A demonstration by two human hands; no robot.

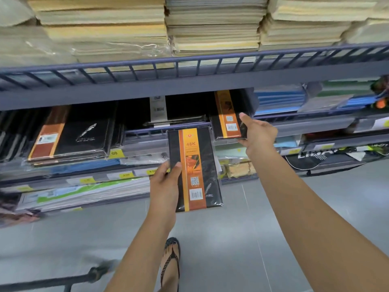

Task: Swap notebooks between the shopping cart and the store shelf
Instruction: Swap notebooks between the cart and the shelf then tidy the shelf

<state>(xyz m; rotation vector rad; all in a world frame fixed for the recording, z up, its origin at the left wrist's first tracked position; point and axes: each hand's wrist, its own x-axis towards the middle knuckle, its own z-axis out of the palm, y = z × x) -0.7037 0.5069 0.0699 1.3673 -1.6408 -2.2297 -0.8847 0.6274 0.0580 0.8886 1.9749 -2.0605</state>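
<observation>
Mid-swap at shelf (189, 81). Left hand (165, 182) grips black-orange notebook (194, 169) by its left edge, held off shelf. Right hand (257, 133) clasps matching shelved notebook (228, 116) just beyond. Next, likely: pull one clear, slot other in; shrink-wrap may slip.

The notebook (194, 169) in your left hand (165, 182) has a matt black cover under glossy clear plastic wrap, with a smooth orange paper band; the one (228, 116) your right hand (260, 133) grips on the shelf looks the same. The shelf rail (189, 62) above you is dark painted metal with a dull sheen. Over it lie stacks of cream paper (105, 28), some in crinkled clear film, and the floor (231, 239) is smooth grey tile.
</observation>
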